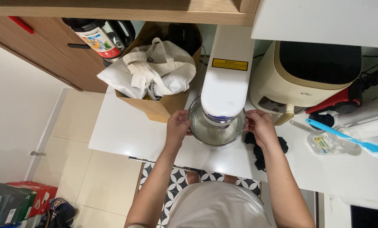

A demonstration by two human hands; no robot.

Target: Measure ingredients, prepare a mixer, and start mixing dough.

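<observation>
A white tabletop [125, 131] carries a brown paper bag [157, 107] with a white cloth tote [155, 69] stuffed into it. At the back right sits a cream appliance with a dark top [307, 71]. A blue spatula [345, 137] rests across a clear glass jar [328, 142], with a red item [341, 99] behind them. A black cloth [260, 154] lies crumpled near the front edge. Patterned black-and-white tiles [176, 181] show below, and boxes [16, 202] stand on the pale floor [96, 177] at the lower left.
</observation>
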